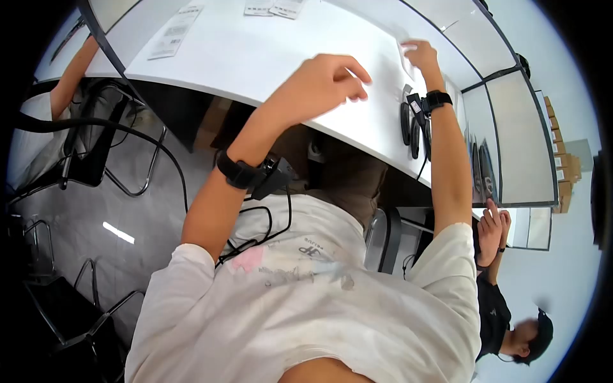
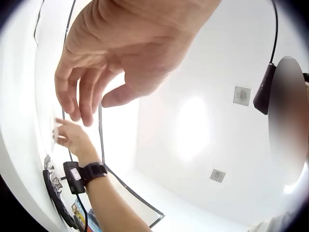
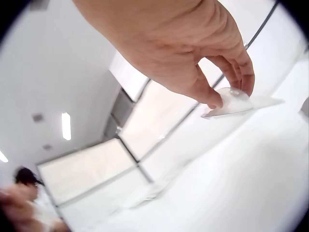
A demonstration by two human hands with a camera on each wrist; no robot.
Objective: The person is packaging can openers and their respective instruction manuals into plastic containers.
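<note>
1. As you look down over the white table (image 1: pixel 230 64), your right hand (image 1: pixel 420 56) is at one o'clock, thumb and fingertips clamped on a clear plastic piece (image 3: pixel 234 102).
2. That piece sits near the foot of the pale partition (image 1: pixel 527 134); you cannot tell whether it touches the tabletop.
3. Your left hand (image 1: pixel 322 86) hangs at twelve o'clock above the table's near part, fingers loosely bent, thumb apart from them.
4. At two o'clock, beside your right wrist, you have black-handled tools (image 1: pixel 405 122) lying on the table.
5. Toward eleven o'clock you see a printed strip (image 1: pixel 175 33) lying flat, with printed cards (image 1: pixel 284 6) at twelve, by the picture's top edge.
6. You wear a black strapped camera (image 1: pixel 274 179) on your left wrist; at four o'clock is another person (image 1: pixel 495 319) in black.
</note>
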